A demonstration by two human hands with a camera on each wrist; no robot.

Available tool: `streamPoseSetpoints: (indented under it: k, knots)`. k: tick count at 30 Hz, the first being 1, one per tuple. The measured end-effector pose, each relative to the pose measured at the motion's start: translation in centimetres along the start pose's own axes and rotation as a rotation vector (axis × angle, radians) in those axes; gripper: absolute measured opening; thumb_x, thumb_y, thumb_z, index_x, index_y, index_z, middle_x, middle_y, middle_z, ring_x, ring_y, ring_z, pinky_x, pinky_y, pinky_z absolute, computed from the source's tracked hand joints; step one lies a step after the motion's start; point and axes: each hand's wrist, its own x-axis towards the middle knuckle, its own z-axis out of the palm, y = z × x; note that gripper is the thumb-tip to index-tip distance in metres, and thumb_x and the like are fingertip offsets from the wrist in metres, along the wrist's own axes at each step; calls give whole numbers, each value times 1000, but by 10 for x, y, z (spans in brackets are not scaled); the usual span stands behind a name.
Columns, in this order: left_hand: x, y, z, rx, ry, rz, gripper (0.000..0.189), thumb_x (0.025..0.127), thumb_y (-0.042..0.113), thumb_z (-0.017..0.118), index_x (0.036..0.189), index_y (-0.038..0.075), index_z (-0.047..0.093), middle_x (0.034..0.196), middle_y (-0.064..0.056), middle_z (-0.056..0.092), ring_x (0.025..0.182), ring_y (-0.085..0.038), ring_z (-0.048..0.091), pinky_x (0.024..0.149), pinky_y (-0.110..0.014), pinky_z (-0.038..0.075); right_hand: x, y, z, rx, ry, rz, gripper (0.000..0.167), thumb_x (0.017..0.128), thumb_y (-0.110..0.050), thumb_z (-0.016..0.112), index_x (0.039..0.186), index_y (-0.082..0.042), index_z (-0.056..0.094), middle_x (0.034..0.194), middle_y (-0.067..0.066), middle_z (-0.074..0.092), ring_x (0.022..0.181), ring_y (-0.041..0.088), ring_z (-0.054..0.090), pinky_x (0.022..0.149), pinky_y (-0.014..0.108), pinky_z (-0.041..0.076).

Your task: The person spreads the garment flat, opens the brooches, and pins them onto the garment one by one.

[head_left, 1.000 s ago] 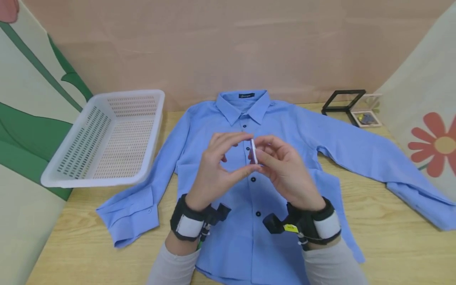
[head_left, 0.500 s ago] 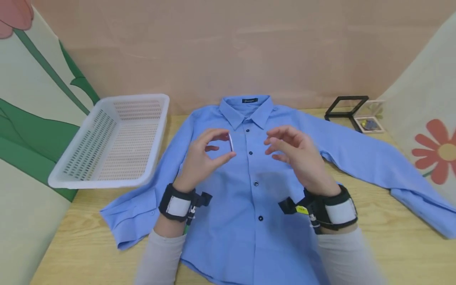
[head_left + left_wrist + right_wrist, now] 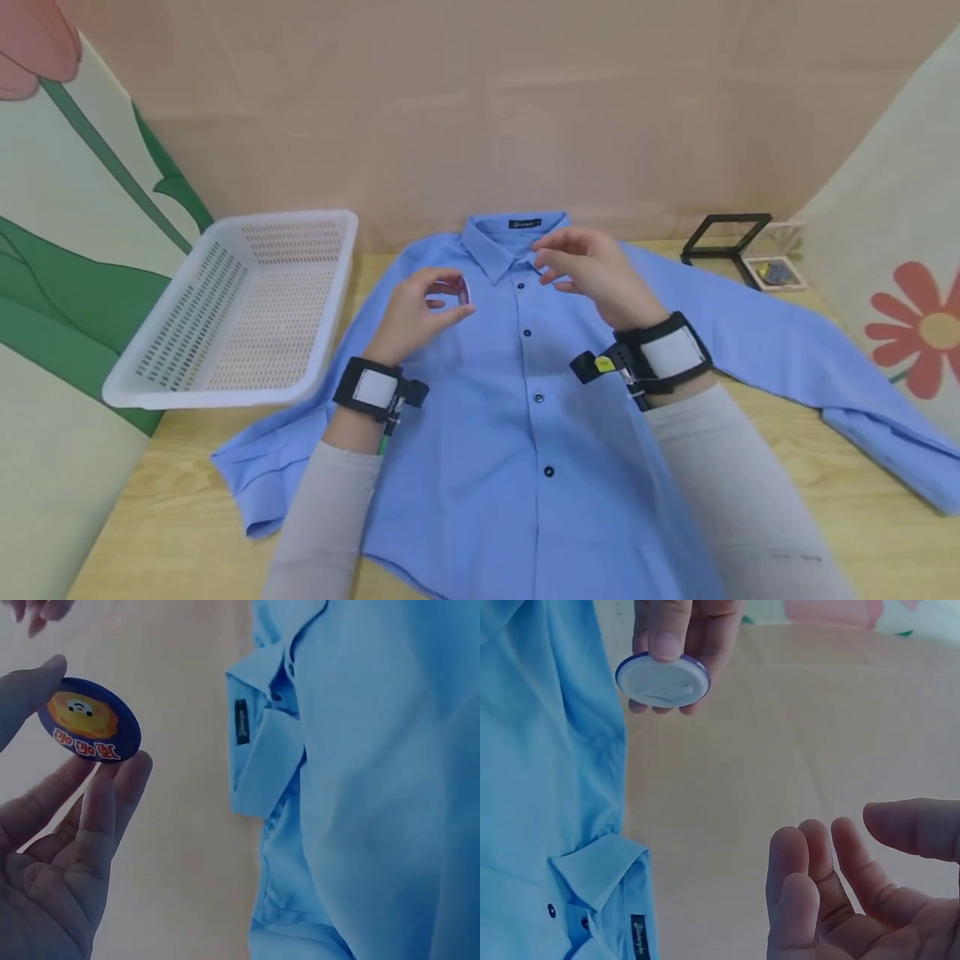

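My left hand (image 3: 412, 310) pinches a round pin badge (image 3: 90, 720) by its edge, between thumb and fingertips, above the shirt's chest. The badge's dark blue front carries a yellow cartoon face and red-and-white lettering. Its white back (image 3: 664, 681), with a thin pin across it, faces the right wrist view. My right hand (image 3: 596, 275) hovers near the collar with fingers loosely bent and nothing in them. Below both hands a blue button-up shirt (image 3: 480, 433) lies spread front up, its collar (image 3: 491, 250) at the far side and dark buttons down the middle.
A white perforated plastic basket (image 3: 341, 317) stands on the left of the wooden table (image 3: 172, 492), beside the shirt's sleeve. At the back right are a black frame (image 3: 723, 250) and a small clear-lidded case (image 3: 783, 273) with small items inside. A pinkish backdrop (image 3: 420, 117) rises behind.
My right hand has let go of the badge, drawn away to the right, then moved up toward the collar. My left hand has carried the badge to the left.
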Motion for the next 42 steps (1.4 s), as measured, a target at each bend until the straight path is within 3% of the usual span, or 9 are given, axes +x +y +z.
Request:
streamPoseSetpoints:
  k: [9, 15, 22, 25, 29, 33, 42]
  knots:
    - [33, -21, 8, -35, -65, -64, 48, 86, 18, 79, 127, 2, 61, 118, -14, 66, 111, -29, 66, 93, -38, 57, 57, 13, 18, -51, -14, 155, 28, 101, -25, 56, 118, -6, 68, 112, 13, 68, 82, 16, 65, 75, 27, 51]
    - [45, -37, 14, 26, -109, -121, 47, 86, 18, 79, 126, 1, 62, 121, -15, 67, 113, -31, 65, 98, -41, 54, 85, 31, 39, -47, -48, 274, 29, 98, -19, 61, 120, -2, 69, 105, 12, 67, 64, 11, 57, 62, 20, 49]
    - [59, -45, 21, 33, -149, -167, 49, 87, 18, 77, 130, 1, 61, 123, -16, 66, 116, -34, 62, 100, -43, 51, 111, 59, 52, -169, -118, 286, 29, 94, -9, 64, 121, -1, 69, 110, 12, 69, 45, 3, 38, 51, 18, 39]
    - [66, -53, 24, 55, -168, -175, 50, 87, 18, 78, 130, 1, 61, 122, -16, 66, 115, -34, 63, 100, -40, 52, 120, 70, 55, -251, -141, 282, 28, 91, -7, 66, 118, -1, 71, 99, 13, 72, 40, 2, 33, 44, 18, 34]
    - [74, -67, 27, 57, -172, -190, 49, 86, 15, 78, 129, -1, 62, 121, -19, 67, 113, -35, 65, 99, -38, 52, 128, 75, 62, -377, -148, 268, 27, 88, -9, 69, 112, 3, 72, 86, 11, 68, 47, 7, 43, 46, 20, 39]
    - [81, -78, 30, 86, -193, -214, 47, 85, 14, 79, 127, -1, 63, 121, -19, 68, 112, -33, 66, 99, -37, 53, 137, 82, 69, -517, -159, 252, 25, 85, -12, 73, 105, 3, 74, 85, 8, 64, 63, 14, 52, 54, 23, 44]
    - [93, -78, 36, 140, -266, -221, 46, 86, 14, 78, 128, 3, 64, 124, -15, 67, 114, -31, 65, 97, -38, 53, 153, 95, 74, -712, -164, 180, 22, 79, -16, 78, 95, -1, 76, 96, 11, 75, 80, 21, 61, 67, 27, 48]
